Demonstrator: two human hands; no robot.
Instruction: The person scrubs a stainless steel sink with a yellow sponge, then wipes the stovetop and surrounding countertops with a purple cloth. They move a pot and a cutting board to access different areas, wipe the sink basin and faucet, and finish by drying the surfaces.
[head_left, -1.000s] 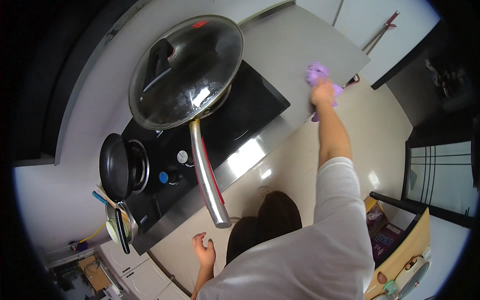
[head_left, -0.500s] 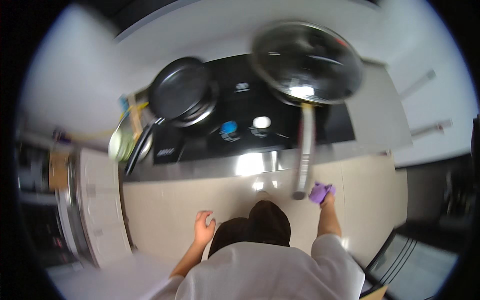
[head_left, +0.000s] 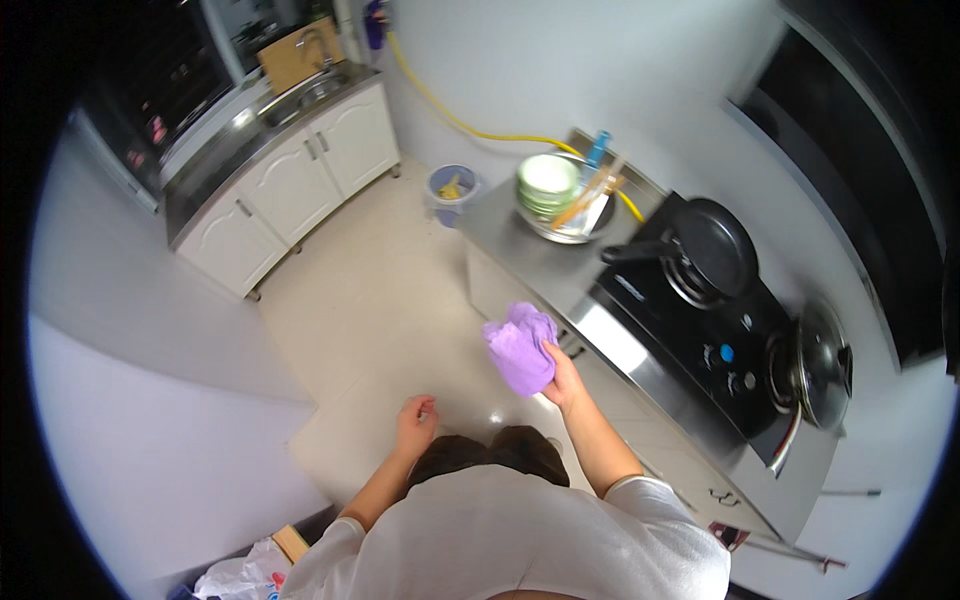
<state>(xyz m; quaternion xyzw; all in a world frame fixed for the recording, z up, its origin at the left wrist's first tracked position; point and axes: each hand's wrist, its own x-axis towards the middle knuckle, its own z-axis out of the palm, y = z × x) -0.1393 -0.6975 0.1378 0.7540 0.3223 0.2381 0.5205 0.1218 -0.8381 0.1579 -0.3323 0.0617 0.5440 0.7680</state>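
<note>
A purple cloth hangs bunched in my right hand, whose fingers are closed on its right side. The cloth is over the floor, in front of the counter. My left hand hangs low beside my legs with loosely bent fingers and nothing in it. To the right is a black gas stove. A black frying pan stands on its far burner, and a lidded wok on the nearer one.
On the steel counter, a metal basin holds green bowls and utensils. A blue bin stands on the floor beyond it. White cabinets with a sink are at far left. A yellow hose runs along the wall.
My view has swung left, so the stove now lies at the right and the sink corner shows. The cloth has come up and forward in my right hand.
</note>
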